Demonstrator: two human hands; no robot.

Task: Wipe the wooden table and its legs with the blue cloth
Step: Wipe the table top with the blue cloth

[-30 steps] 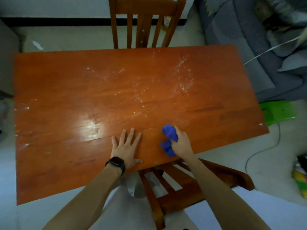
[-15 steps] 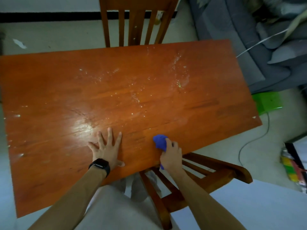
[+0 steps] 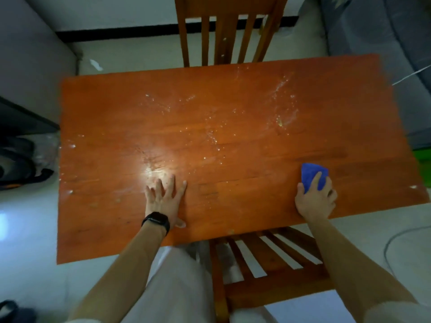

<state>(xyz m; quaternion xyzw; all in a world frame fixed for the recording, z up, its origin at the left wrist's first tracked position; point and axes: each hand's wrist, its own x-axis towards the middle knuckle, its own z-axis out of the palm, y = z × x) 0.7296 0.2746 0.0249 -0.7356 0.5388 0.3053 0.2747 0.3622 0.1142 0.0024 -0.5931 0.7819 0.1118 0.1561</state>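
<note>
The left hand (image 3: 166,199) lies flat on the wooden worktop (image 3: 233,148), fingers (image 3: 172,185) spread wide and holding nothing, palm down near the front edge; it reads as a brace, steadying the body and the light-looking table while the other arm does the scrubbing. A black smartwatch (image 3: 156,220) sits on that wrist. The right hand (image 3: 314,199) presses the blue cloth (image 3: 311,174) against the surface towards the near right side, its fingers curled over the bunched fabric so that only a rounded blue wad shows beyond the knuckles; the grip looks closed and firm enough to drag the cloth without it slipping. The cloth seems soft and thick, perhaps microfibre, crumpled rather than folded. The tabletop is a glossy orange-brown, planked with visible grain, and throws back a bright patch of lamp glare just ahead of the left hand. Pale specks and smears of residue (image 3: 283,106) scatter across the far middle and far right, well apart from the cloth, so most of the top appears not yet wiped and the legs are untouched. A slatted wooden chair (image 3: 224,31) stands at the far side, and a matching chair (image 3: 268,264) is tucked partly beneath the near edge, between the arms
</note>
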